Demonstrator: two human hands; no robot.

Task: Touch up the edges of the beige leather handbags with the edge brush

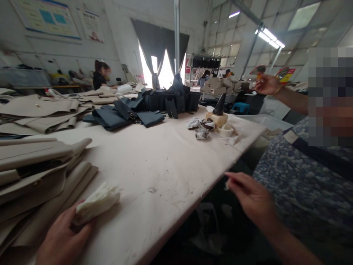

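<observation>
My left hand rests at the near left corner of the pale table, its fingers closed on a crumpled white cloth that lies on the tabletop. Just left of it is a stack of beige leather pieces. My right hand hovers off the table's right edge. Its fingers are stretched out toward the edge, and a small pale scrap shows by the fingertips. Whether it grips that scrap I cannot make out.
Dark blue bag parts and dark bags lie mid-table. Crumpled rags and a wooden block with a black cone lie at the far right. A person in a floral top sits close on my right with a hand raised. Other workers sit at the back.
</observation>
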